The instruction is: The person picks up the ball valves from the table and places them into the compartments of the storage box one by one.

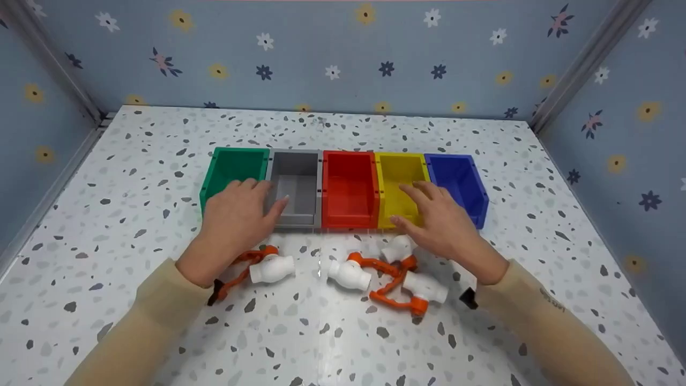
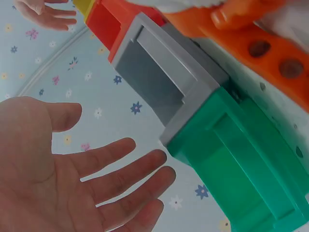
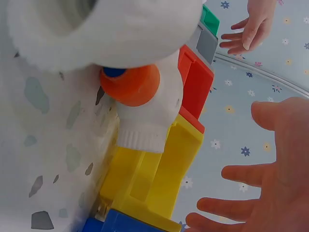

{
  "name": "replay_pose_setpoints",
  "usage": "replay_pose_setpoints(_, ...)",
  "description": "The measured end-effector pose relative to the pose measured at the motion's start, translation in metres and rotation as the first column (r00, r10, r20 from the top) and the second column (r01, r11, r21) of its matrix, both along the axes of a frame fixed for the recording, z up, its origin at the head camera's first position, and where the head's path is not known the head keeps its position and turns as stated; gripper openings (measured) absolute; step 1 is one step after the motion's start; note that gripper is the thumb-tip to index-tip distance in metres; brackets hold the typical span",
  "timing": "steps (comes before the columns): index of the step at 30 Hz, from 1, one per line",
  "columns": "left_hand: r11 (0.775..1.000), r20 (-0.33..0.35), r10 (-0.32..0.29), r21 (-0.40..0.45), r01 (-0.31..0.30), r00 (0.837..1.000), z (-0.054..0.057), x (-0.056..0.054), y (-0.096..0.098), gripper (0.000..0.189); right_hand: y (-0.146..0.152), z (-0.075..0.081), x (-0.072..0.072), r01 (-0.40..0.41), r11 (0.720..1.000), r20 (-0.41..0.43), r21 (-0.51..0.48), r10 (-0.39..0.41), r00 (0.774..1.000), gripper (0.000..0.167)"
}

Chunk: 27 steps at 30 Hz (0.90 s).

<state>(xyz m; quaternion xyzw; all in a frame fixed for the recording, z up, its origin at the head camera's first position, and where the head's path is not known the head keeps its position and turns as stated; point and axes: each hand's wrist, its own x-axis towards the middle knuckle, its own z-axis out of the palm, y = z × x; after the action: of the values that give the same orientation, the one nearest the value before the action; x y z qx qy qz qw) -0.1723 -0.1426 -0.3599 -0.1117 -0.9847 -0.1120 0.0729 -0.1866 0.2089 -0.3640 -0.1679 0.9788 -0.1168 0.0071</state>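
Hovering wide above the worktop (image 1: pixel 289 332)

The worktop is stretching past both ends of a joined row: green bin (image 1: pixel 236 161), grey bin (image 1: pixel 297 219), red bin (image 1: pixel 351 220), yellow bin (image 1: pixel 402 165), blue bin (image 1: pixel 453 174). Grey and red are showing bare floors. My left grip (image 1: pixel 238 212) is hovering by the green and grey edges, my right grip (image 1: pixel 437 220) by yellow and blue, both spreading fingers apart. One orange-handled white valve (image 1: pixel 272 269) is lying before the grey bin, three more valves (image 1: pixel 351 275) clustering nearer my right wrist.

Head view from above, facing forward-down, wrist views close and tilted, all sharing the grey bin (image 1: pixel 295 190)
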Motion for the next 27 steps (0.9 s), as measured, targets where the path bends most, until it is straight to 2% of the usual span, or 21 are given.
replay_pose_setpoints(5, 1.0, -0.009, 0.006, 0.009, -0.006, 1.0, 0.002, -0.002, -0.014, 0.051, 0.003, -0.001, 0.0, 0.018, 1.0, 0.004, -0.017, -0.018, 1.0, 0.074)
replay_pose_setpoints(10, 0.999, 0.006, 0.041, 0.009, -0.041, 0.999, 0.005, -0.004, -0.028, 0.047, 0.006, 0.0, 0.002, 0.022, 0.998, 0.004, -0.053, -0.022, 1.0, 0.071)
replay_pose_setpoints(19, 0.994, 0.056, 0.106, 0.019, -0.107, 0.993, 0.01, -0.007, -0.053, 0.043, 0.012, -0.001, 0.004, -0.052, 0.985, -0.085, -0.164, 0.039, 0.996, 0.05)
replay_pose_setpoints(27, 0.984, 0.031, 0.173, 0.031, -0.174, 0.984, 0.008, -0.01, -0.071, 0.04, 0.016, -0.004, 0.006, -0.059, 0.981, -0.123, -0.185, 0.036, 0.992, 0.038)
